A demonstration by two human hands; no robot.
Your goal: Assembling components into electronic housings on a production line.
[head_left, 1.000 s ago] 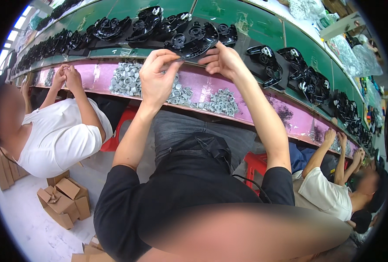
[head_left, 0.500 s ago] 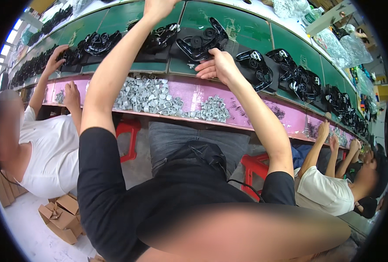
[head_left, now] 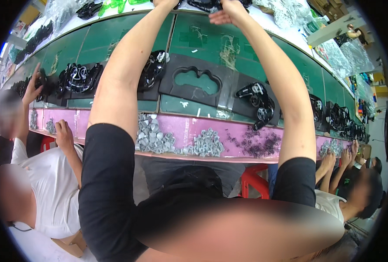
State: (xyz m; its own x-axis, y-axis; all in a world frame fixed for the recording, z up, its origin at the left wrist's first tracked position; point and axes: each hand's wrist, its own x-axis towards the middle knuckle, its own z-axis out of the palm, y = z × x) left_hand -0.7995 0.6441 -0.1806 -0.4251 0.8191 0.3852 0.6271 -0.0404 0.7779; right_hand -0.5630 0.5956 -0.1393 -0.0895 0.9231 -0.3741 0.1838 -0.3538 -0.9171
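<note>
My left hand (head_left: 165, 2) reaches to the far side of the bench, beside black plastic shells (head_left: 202, 5). The top edge of the picture cuts it off and its fingers are hidden. My right hand (head_left: 232, 12) is at the same far side, fingers stretched out to the left and thumb up against the black shells. Whether it bears any of their weight I cannot tell. In front of me lies a black foam holder (head_left: 170, 85) with a controller-shaped cutout, through which green surface shows. Glossy black controller shells sit in holders left (head_left: 152, 70) and right (head_left: 261, 102) of it.
A pink strip (head_left: 185, 133) along the near edge carries grey plastic caps (head_left: 152, 135), smaller grey parts (head_left: 208, 143) and small black pieces (head_left: 261, 143). Co-workers sit at both sides, one hand (head_left: 32, 89) raised at left. A red stool (head_left: 253, 181) stands below the bench.
Both my hands have moved away to the far side of the bench. The controller shell has left the foam holder in front of me. My view has shifted, so the bench sits lower.
</note>
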